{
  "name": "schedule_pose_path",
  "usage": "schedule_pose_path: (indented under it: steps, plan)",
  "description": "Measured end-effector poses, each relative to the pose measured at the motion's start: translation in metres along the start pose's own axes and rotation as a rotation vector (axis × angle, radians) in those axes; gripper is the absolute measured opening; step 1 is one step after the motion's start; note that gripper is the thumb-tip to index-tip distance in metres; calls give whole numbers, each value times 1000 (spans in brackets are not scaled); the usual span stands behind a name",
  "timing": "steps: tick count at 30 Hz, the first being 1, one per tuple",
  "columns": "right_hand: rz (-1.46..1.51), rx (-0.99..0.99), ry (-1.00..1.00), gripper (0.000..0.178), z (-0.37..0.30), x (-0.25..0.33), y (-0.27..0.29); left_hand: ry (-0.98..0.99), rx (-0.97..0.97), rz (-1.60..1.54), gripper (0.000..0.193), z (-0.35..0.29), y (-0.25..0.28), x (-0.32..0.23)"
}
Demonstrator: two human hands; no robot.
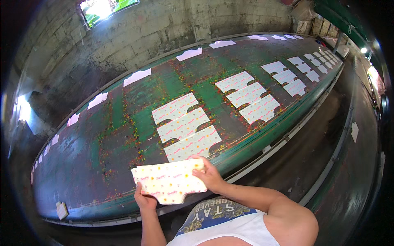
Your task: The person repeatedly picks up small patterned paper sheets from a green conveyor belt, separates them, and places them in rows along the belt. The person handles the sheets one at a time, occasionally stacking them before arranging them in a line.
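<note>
Both of my hands hold a small stack of white cut fabric pieces printed with pink, orange and yellow motifs, just above the table's near edge. My left hand grips its lower left corner, thumb on top. My right hand pinches the right end, thumb on the printed face and fingers behind. Just beyond the stack lies a group of similar printed fabric pieces, flat on the long printing table. The held stack covers part of the nearest piece.
More printed fabric pieces lie in rows toward the far right. Plain white pieces line the far edge, beside a block wall. A small pale block sits at the near left corner. Another long table stands to the right.
</note>
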State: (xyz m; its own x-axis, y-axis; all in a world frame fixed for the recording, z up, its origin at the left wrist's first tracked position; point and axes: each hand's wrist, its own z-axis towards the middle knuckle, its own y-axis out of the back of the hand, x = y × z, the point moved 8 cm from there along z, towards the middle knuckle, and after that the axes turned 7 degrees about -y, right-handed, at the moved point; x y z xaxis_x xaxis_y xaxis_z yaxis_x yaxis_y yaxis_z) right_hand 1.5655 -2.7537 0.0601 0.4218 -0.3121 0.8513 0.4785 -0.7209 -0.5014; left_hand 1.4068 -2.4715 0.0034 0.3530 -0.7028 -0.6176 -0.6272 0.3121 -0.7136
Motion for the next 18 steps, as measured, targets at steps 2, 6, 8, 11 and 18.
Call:
schedule_pose_path:
  steps: [2,6,8,11,18]
  plan:
    - [-7,-75,-57,61,-11,13,40,17,58,5,65,-17,-21,23]
    - [182,-51,-207,60,-22,30,89,19,89,32,63,-39,-48,51]
    - [273,8,-322,58,-26,28,100,18,84,56,61,-45,-57,56]
    - [290,37,-440,52,-28,18,110,-4,113,105,58,-47,-72,55]
    - [60,-71,-325,46,-32,16,128,-17,170,172,56,-30,-95,66]
